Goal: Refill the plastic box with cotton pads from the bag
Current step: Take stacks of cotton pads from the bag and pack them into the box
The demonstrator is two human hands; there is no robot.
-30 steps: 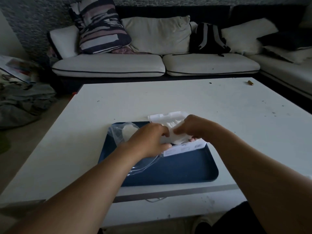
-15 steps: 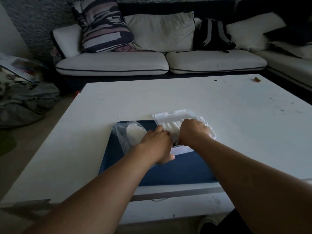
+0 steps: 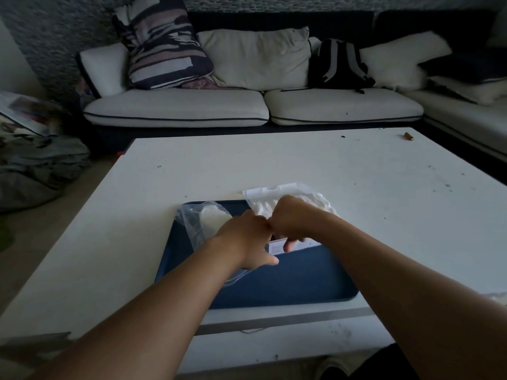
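Observation:
A white bag of cotton pads [image 3: 264, 198] lies across the far edge of a blue tray [image 3: 301, 281], its printed label [image 3: 276, 246] facing me. My left hand [image 3: 244, 241] and my right hand [image 3: 292, 218] meet knuckle to knuckle over the bag's near end, both closed on it. The fingers hide the spot they pinch. Left of the bag a clear plastic box [image 3: 193, 223] lies on the tray with a round stack of white pads [image 3: 215, 218] inside. My left wrist covers its near part.
The tray sits near the front edge of a white low table [image 3: 274, 160]. A small brown object [image 3: 408, 136] lies at the table's far right. Behind stands a sofa [image 3: 175, 111] with cushions and a dark backpack [image 3: 338, 64]. Clothes are heaped on the floor to the left.
Both hands have shifted forward along the bag and drawn tightly together. The bag's far end now lies flatter on the table. The clear box has stayed put.

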